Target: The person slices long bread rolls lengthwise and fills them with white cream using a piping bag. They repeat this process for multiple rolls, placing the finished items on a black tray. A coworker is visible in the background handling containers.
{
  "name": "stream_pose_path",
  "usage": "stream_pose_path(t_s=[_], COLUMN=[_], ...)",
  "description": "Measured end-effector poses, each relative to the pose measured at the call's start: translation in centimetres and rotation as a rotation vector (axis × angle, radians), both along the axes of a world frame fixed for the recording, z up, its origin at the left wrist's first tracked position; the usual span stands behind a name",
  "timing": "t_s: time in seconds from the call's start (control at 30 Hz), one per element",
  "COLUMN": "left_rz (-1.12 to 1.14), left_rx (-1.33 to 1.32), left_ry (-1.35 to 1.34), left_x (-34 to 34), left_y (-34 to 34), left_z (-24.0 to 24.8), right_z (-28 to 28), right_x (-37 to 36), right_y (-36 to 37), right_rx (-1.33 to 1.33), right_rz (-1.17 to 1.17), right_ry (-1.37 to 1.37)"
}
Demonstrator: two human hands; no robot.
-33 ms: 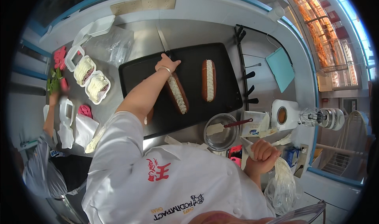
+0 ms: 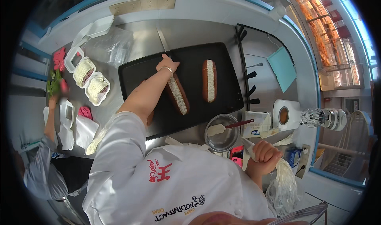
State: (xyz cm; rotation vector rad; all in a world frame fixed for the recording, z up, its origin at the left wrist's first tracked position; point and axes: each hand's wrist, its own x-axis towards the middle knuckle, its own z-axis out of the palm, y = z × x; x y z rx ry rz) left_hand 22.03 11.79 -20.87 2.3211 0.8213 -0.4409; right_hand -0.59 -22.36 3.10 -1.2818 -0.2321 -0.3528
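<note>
left hand (image 2: 168,63): flat on tray (image 2: 135,68), above cream-filled bun (image 2: 177,94) | right hand (image 2: 265,156): fist closed on piping bag (image 2: 282,181) | tip: steady tray, keep bag twisted tight

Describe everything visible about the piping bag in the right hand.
The piping bag is clear, crinkled plastic holding white cream. The right hand closes its grip around the twisted neck, and the full body hangs below the fist, past the counter's near edge. A thin end sticks out above the fist toward the metal bowl. Its tip cannot be made out.
</note>
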Motion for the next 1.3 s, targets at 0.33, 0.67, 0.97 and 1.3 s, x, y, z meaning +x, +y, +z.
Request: stream_pose_path(t_s=[0.33, 0.67, 0.97, 1.3], left_rz=[0.170, 0.229, 0.506, 0.814], left_rx=[-0.373, -0.403, -0.725, -0.943], left_ry=[-0.458, -0.259, -0.129, -0.194], left_x=[-1.8, -27.4, -25.0, -22.8], left_y=[10.4, 10.5, 7.7, 6.3], left_z=[2.5, -2.4, -1.8, -7.5], right_z=[-0.9, -0.7, -0.2, -0.4], right_x=[0.7, -1.8, -7.2, -8.7], right_y=[-0.1, 1.4, 4.1, 4.8], right_rx=[-0.024, 0.016, 0.003, -0.026], right_rz=[0.077, 0.289, 0.265, 0.247], right_ry=[0.015, 0.108, 0.021, 0.020])
